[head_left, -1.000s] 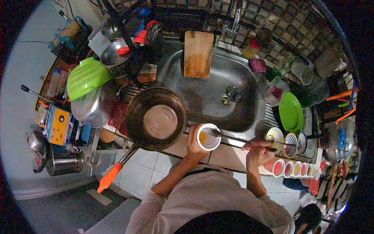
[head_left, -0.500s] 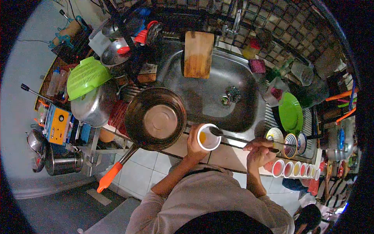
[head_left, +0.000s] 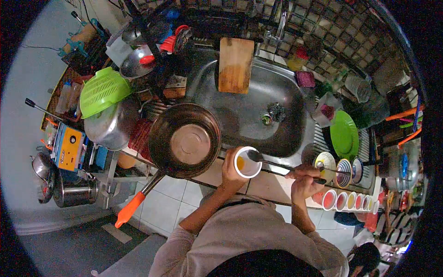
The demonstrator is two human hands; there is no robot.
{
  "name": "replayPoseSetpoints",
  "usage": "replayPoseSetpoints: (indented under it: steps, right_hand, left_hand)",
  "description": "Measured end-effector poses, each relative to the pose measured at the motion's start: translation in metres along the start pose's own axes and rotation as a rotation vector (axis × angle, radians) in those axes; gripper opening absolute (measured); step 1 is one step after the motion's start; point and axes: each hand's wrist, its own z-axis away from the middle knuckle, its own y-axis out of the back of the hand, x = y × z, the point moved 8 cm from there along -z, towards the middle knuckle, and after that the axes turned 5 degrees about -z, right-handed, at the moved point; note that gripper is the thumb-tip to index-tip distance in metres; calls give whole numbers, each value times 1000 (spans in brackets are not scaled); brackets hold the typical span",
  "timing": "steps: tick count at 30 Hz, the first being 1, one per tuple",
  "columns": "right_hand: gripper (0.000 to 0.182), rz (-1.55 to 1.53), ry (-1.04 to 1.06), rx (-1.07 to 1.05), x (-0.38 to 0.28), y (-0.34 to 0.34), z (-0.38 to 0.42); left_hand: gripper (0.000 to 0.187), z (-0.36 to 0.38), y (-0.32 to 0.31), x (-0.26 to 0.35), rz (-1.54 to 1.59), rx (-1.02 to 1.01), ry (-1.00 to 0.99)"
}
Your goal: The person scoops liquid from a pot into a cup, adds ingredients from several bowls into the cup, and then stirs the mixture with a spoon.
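My left hand [head_left: 230, 171] is wrapped round a white cup [head_left: 249, 172], its mouth turned toward me and a yellow substance on the inside. My right hand [head_left: 304, 181] grips a long dark spoon [head_left: 274, 163] by the handle. The spoon's head overlaps the cup's upper rim in this view. A second thin dark stick-like piece [head_left: 336, 171] juts out to the right of the same hand. Just left of the cup rests a large dark frying pan [head_left: 190, 140] with an orange-tipped handle. Close to my right hand stands a row of small cups [head_left: 329, 200] with red and yellow contents.
Beyond my hands lies a steel sink [head_left: 277, 134], with a wooden cutting board [head_left: 235, 64] across its far edge. To the right sit a green plate [head_left: 344, 134] and several bowls [head_left: 325, 166]. A green colander [head_left: 104, 92] and an orange-fronted stove [head_left: 70, 147] stand left.
My right hand has shifted slightly, and the spoon's head has moved a little to the left over the cup. My left hand, the cup and the pan stay nearly still.
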Motion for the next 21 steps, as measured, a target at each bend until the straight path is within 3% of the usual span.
replayPoseSetpoints:
  steps: [2,4,8,10,15,17,19,21]
  right_hand:
    - [37,51,24,-27,-2,-1,-1]
    - [49,104,-9,-88,-2,-6,-1]
    - [50,58,-28,-27,-1,-7,-2]
    - [52,174,-16,-59,-2,-12,-2]
    - [44,88,-65,-107,-1,-14,-4]
    - [45,84,-38,-68,-3,-12,-6]
    - [45,223,-85,-253,1,-23,-6]
    - [45,124,-98,-139,-2,-20,-2]
  left_hand:
    - [67,2,-1,-9,31,0,42]
    - [67,1,-1,-7,26,4,29]
    - [66,-5,5,10,-92,12,-15]
    - [67,-2,0,1,-34,2,11]
    - [67,6,-9,-20,124,-28,102]
    - [67,-1,1,-1,-56,-2,20]
    - [67,-1,0,-1,-55,-5,21]
    - [68,-1,0,-2,-56,-7,23]
